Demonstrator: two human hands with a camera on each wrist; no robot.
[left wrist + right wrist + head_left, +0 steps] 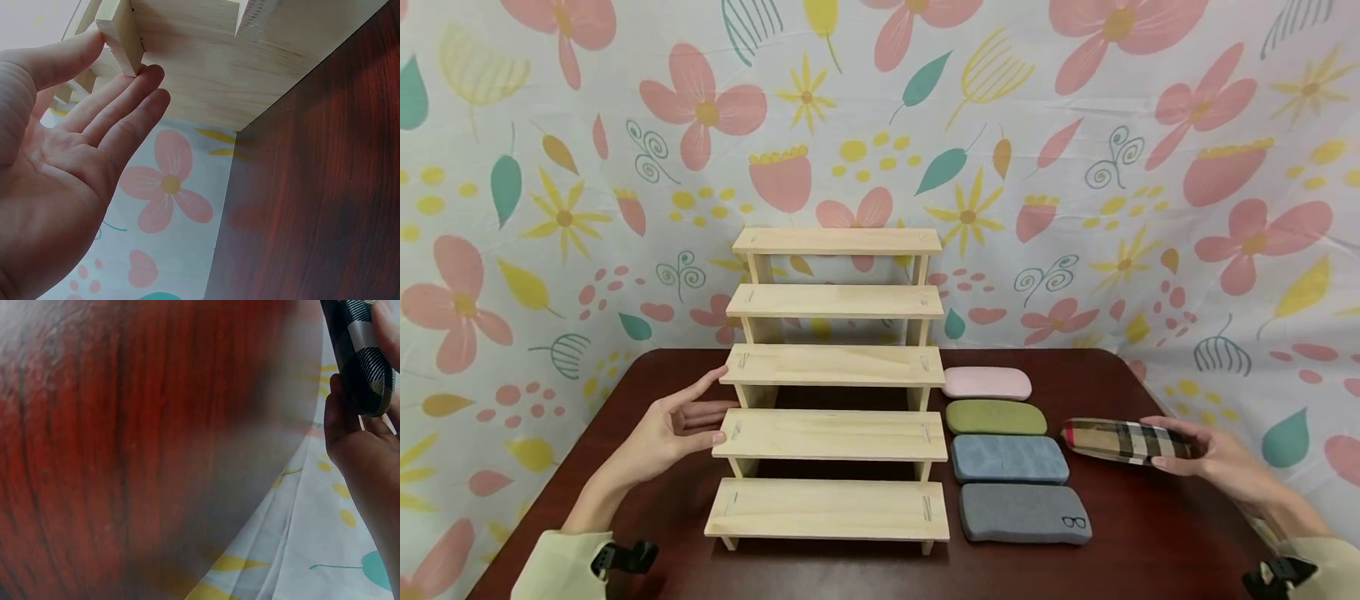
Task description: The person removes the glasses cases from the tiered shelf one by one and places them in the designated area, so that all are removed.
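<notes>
A wooden stepped display rack with several tiers stands on the dark table. At its left side my left hand touches the board ends, its fingers mostly straight. In the left wrist view, the thumb and fingertips of that left hand meet one board end. Off to the right, my right hand grips a plaid glasses case by its right end, thumb toward the camera. The right wrist view shows only part of the plaid case and the right hand.
Between rack and right hand lie a pink case, a green case, a blue case and a grey case in a column. The reddish-brown table has a floral cloth behind it.
</notes>
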